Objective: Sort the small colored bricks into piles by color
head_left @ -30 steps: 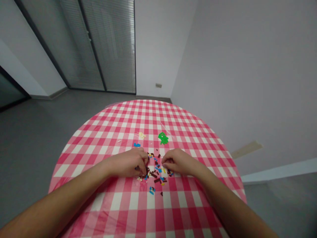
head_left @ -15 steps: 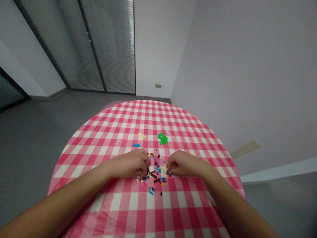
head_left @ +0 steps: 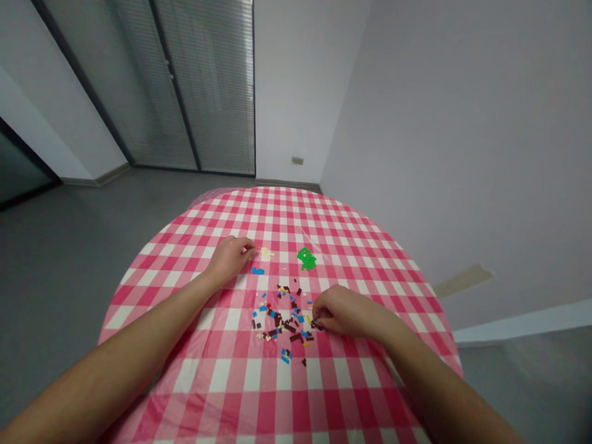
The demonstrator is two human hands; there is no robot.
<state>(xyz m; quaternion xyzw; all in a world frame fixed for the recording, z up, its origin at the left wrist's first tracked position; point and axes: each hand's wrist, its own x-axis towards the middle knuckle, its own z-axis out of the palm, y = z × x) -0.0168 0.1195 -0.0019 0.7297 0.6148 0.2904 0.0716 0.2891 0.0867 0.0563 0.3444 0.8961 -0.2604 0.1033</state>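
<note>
My left hand (head_left: pixel 232 256) hovers or rests just left of a small heap of cream-coloured bricks (head_left: pixel 267 253), fingers pinched together; whatever they hold is too small to make out. Below it lies a blue brick piece (head_left: pixel 258 271). My right hand (head_left: pixel 337 311) is closed at the right edge of a scattered pile of small building bricks (head_left: pixel 290 327), brown, blue, yellow and white. Its fingertips touch dark pieces there, and what is between them is hidden. A cluster of green bricks (head_left: pixel 306 259) lies beyond the pile, to the right of the cream ones.
A round table with a red-and-white checked tablecloth (head_left: pixel 222 376) carries everything. A few blue bricks (head_left: pixel 285 356) lie nearer to me. Behind the table stand a white wall (head_left: pixel 296 92) and a glass partition with blinds (head_left: pixel 213 92).
My left hand has left the mixed pile and moved away from me and to the left, to the cream bricks, uncovering the pile's left side. My right hand has stayed at the pile's right edge.
</note>
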